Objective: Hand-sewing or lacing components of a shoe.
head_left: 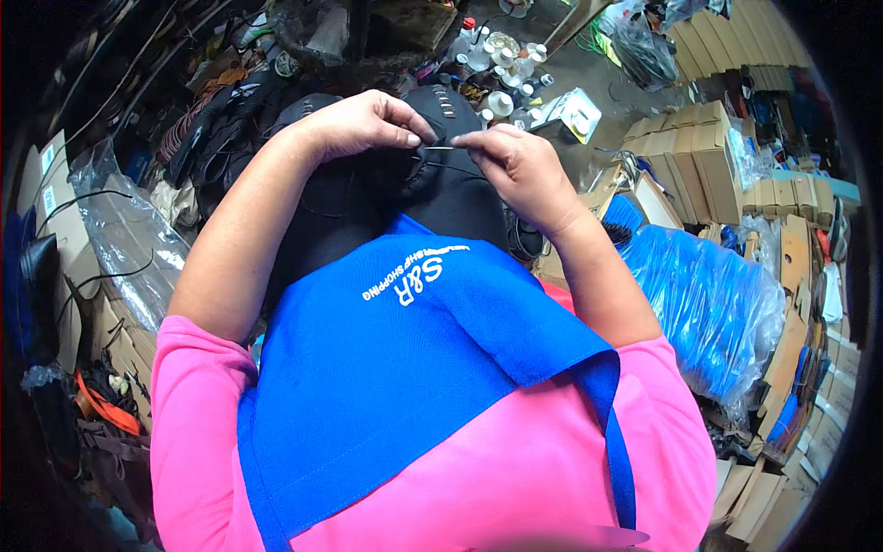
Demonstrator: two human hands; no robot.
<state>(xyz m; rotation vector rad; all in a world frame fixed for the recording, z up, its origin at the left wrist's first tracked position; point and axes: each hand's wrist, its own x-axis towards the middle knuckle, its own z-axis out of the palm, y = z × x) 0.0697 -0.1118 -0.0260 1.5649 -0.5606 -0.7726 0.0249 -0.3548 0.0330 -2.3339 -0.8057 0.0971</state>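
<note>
My left hand (363, 122) pinches the edge of a black leather piece (432, 179) that rests on my lap. My right hand (515, 166) grips a thin needle (441, 147) whose tip points left toward my left fingertips. The two hands nearly touch over the top of the black piece, which has a row of light stitches near its upper edge. A blue apron with white print (405, 359) covers my lap below the black piece, over pink sleeves.
Cardboard boxes (690, 147) stack at the right. A bundle of blue pieces in clear plastic (708, 304) lies beside my right arm. White cups and spools (506, 64) sit on the floor ahead. Black straps and material (221, 120) pile at the left.
</note>
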